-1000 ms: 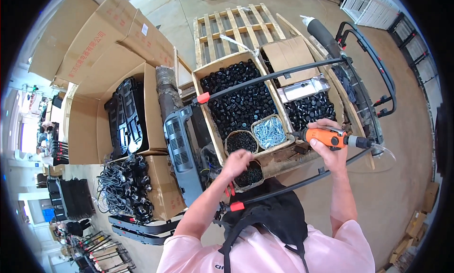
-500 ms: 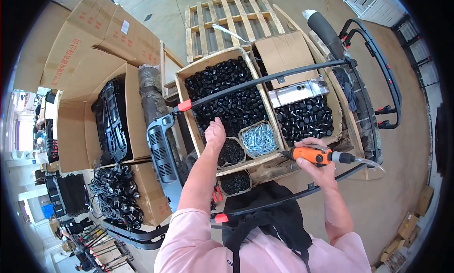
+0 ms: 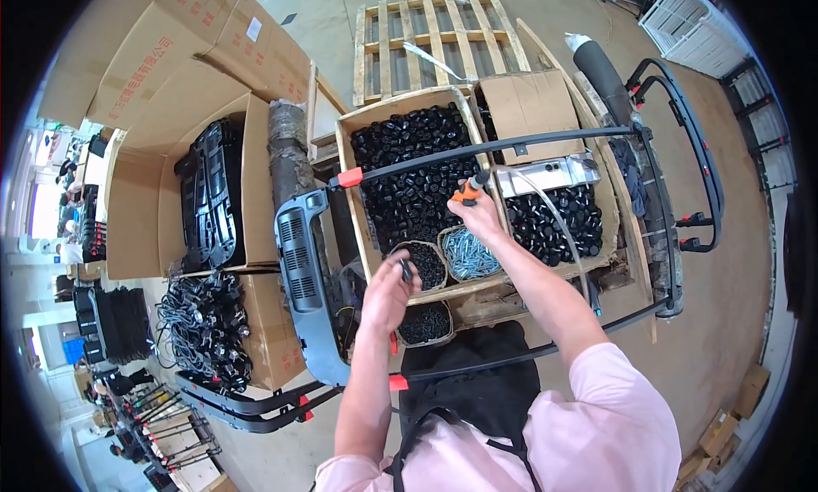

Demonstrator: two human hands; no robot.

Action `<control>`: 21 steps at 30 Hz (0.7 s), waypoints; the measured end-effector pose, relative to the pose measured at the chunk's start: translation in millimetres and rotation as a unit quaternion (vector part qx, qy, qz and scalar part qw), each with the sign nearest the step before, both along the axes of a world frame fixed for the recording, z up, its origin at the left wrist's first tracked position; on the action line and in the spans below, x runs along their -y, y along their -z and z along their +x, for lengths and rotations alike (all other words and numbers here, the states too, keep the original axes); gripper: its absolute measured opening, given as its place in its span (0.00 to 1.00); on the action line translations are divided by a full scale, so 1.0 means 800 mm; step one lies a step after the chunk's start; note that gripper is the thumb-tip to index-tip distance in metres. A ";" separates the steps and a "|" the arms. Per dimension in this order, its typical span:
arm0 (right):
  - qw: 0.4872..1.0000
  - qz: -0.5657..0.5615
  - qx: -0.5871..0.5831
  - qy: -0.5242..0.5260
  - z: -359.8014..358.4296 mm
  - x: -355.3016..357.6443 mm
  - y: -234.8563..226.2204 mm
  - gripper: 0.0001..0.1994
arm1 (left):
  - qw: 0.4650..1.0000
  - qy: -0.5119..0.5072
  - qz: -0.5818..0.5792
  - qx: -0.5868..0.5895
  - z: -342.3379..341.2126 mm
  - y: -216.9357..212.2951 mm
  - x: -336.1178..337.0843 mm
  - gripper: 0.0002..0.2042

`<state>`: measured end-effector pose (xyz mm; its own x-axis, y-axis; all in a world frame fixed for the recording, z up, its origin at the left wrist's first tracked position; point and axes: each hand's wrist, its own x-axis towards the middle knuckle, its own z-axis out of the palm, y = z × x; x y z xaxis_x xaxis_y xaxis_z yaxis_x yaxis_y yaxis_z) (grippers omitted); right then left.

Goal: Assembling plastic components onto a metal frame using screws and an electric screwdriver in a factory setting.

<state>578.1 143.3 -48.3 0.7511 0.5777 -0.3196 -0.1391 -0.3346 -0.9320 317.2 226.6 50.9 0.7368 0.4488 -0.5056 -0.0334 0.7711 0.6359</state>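
Head view: a fair bit's changed in the last half sec. The L hand was down among the black caps; now it's back nearer the body, over the edge of the black screws, w/ a small dark piece at the fingertips. It's a bit blurred, so can't tell what exactly, poss. a cap. The R hand has swung in from the crate's R side, bringing the orange driver w/ it; the driver lay roughly level before, now it's tipped up. Reads as: pick prob. done, tool & part now both over the same crate.

Positions: driver's in the R hand, fingers wrapped round its body, above the caps, just nearside of the far rail in view. Its tip's hidden, so can't say where it points. The air hose trails off R, past the silver metal box. L hand's half curled, pinching the piece; it's L of & nearer the body than the driver, well apart from it. Silver screws lie btwn the two hands, next to the black screws.
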 end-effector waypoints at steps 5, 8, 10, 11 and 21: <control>0.955 -0.240 -0.007 -0.176 0.011 -0.015 -0.022 0.17 | 0.999 -0.012 -0.047 0.022 -0.072 -0.004 0.048 0.16; 0.811 -0.331 0.244 -0.417 -0.019 0.021 -0.057 0.13 | 0.996 -0.020 -0.076 0.040 -0.096 0.001 0.063 0.16; 0.716 -0.368 0.366 -0.468 -0.040 0.046 -0.034 0.12 | 0.996 -0.004 -0.085 0.037 -0.106 0.002 0.070 0.16; 0.713 -0.369 0.369 -0.467 -0.045 0.058 -0.017 0.12 | 0.996 -0.005 -0.084 0.042 -0.109 0.002 0.072 0.16; 0.674 -0.355 0.437 -0.478 -0.048 0.076 0.014 0.11 | 0.997 0.032 -0.063 0.031 -0.127 0.001 0.078 0.16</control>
